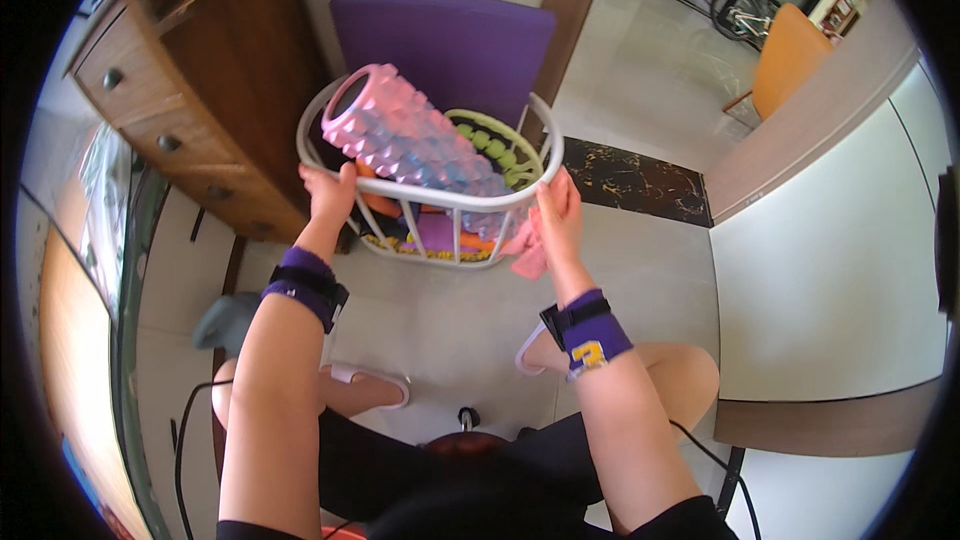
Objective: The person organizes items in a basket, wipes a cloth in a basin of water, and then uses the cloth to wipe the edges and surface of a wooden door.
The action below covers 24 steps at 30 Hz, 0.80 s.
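Observation:
Both hands grip the rim of a white slatted basket (450,196) on the floor in front of me. My left hand (330,191) holds its near left corner, while my right hand (559,214) holds the near right corner. A pink and blue textured foam roller (420,142) lies slantwise in the basket, its hollow end raised above the left rim. Behind it is a green massage tool with beads (491,144). Purple and orange items (435,232) show through the slats. Pink cloth (529,251) hangs out by my right hand.
A purple foam panel (442,45) stands behind the basket against the wall. On the left is a wooden drawer cabinet (232,75). A dark marble threshold (634,180) crosses the doorway at right, with an orange chair (791,60) and a bicycle (742,19) beyond. White panels (825,262) stand at right.

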Tool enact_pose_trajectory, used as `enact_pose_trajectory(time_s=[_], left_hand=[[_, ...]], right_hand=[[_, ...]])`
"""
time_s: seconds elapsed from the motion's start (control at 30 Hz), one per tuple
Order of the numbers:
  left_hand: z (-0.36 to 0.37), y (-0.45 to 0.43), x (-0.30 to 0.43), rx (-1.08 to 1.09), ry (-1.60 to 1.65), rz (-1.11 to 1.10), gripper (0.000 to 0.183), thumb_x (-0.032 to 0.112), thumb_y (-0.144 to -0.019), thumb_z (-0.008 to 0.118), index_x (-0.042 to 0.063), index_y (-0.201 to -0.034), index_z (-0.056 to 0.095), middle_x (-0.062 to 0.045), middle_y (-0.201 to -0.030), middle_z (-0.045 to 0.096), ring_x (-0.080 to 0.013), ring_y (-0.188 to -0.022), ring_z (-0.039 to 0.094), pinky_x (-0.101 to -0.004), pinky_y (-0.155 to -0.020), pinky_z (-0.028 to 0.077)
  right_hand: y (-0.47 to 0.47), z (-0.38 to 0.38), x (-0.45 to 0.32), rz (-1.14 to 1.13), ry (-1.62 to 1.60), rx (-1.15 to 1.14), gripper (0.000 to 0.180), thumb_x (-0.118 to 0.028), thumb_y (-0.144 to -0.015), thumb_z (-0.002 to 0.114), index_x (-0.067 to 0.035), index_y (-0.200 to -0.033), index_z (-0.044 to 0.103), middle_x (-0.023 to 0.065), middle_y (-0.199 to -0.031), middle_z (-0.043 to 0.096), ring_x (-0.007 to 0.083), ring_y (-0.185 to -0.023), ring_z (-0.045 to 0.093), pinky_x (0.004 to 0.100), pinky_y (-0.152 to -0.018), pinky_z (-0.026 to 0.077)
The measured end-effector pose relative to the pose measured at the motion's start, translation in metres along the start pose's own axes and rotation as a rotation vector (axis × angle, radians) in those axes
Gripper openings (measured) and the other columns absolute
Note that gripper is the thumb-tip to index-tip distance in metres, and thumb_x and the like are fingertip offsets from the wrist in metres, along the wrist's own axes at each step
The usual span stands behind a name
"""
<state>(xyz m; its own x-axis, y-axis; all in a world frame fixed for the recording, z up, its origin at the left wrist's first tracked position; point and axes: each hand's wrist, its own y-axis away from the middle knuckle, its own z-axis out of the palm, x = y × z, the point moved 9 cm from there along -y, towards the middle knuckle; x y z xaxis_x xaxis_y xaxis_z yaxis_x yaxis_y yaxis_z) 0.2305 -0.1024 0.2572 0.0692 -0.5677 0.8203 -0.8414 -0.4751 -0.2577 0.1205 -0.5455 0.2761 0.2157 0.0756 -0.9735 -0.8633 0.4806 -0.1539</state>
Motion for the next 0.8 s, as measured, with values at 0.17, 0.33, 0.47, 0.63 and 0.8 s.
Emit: enact_pose_trajectory(time_s=[0.17, 0.33, 0.47, 0.63, 0.8], left_hand=[[-0.001, 0.034, 0.021, -0.104, 0.159, -0.022, 0.107, 0.059, -0.090, 0.060, -0.007, -0.153, 0.003, -0.041, -0.151, 0.022, -0.0525, -0.141, 0.027, -0.0476, -0.115, 0.029], [0.028, 0.150, -0.026, -0.192, 0.549, -0.479, 0.061, 0.044, -0.099, 0.055, -0.002, -0.134, 0.037, -0.020, -0.105, 0.059, -0.0276, -0.087, 0.062, -0.0397, -0.076, 0.052], [0.100, 0.300, -0.056, -0.563, 0.572, -0.587, 0.043, 0.037, -0.099, 0.054, 0.007, -0.129, 0.051, -0.006, -0.103, 0.063, -0.0190, -0.083, 0.067, -0.0337, -0.063, 0.050], [0.107, 0.394, -0.022, -0.693, 0.497, -0.420, 0.048, 0.033, -0.096, 0.060, 0.000, -0.131, 0.054, -0.016, -0.101, 0.070, -0.0243, -0.087, 0.069, -0.0376, -0.075, 0.055], [0.095, 0.378, -0.083, -0.572, 0.529, -0.719, 0.040, 0.031, -0.100, 0.053, 0.001, -0.127, 0.056, -0.012, -0.088, 0.068, -0.0200, -0.078, 0.066, -0.0341, -0.066, 0.054]], right_hand=[[0.101, -0.049, 0.091, 0.238, 0.249, -0.150, 0.062, -0.006, -0.085, 0.061, -0.002, -0.144, 0.043, 0.0141, -0.137, 0.054, 0.0172, -0.109, 0.059, 0.0289, -0.084, 0.053], [0.190, -0.066, 0.141, 0.546, 0.221, -0.194, 0.063, -0.004, -0.085, 0.056, -0.003, -0.146, 0.041, 0.0151, -0.138, 0.053, 0.0214, -0.115, 0.057, 0.0309, -0.093, 0.049], [0.192, -0.048, 0.137, 0.575, 0.147, -0.212, 0.057, -0.012, -0.093, 0.053, -0.005, -0.148, 0.040, 0.0124, -0.137, 0.053, 0.0199, -0.120, 0.053, 0.0321, -0.098, 0.045], [0.169, -0.017, 0.117, 0.401, 0.176, -0.373, 0.054, -0.028, -0.102, 0.049, -0.004, -0.149, 0.037, 0.0111, -0.139, 0.052, 0.0202, -0.128, 0.048, 0.0319, -0.106, 0.039], [0.198, 0.002, 0.168, 0.417, 0.122, -0.402, 0.051, -0.004, -0.095, 0.056, 0.000, -0.145, 0.043, 0.0104, -0.131, 0.056, 0.0173, -0.125, 0.052, 0.0311, -0.107, 0.040]])
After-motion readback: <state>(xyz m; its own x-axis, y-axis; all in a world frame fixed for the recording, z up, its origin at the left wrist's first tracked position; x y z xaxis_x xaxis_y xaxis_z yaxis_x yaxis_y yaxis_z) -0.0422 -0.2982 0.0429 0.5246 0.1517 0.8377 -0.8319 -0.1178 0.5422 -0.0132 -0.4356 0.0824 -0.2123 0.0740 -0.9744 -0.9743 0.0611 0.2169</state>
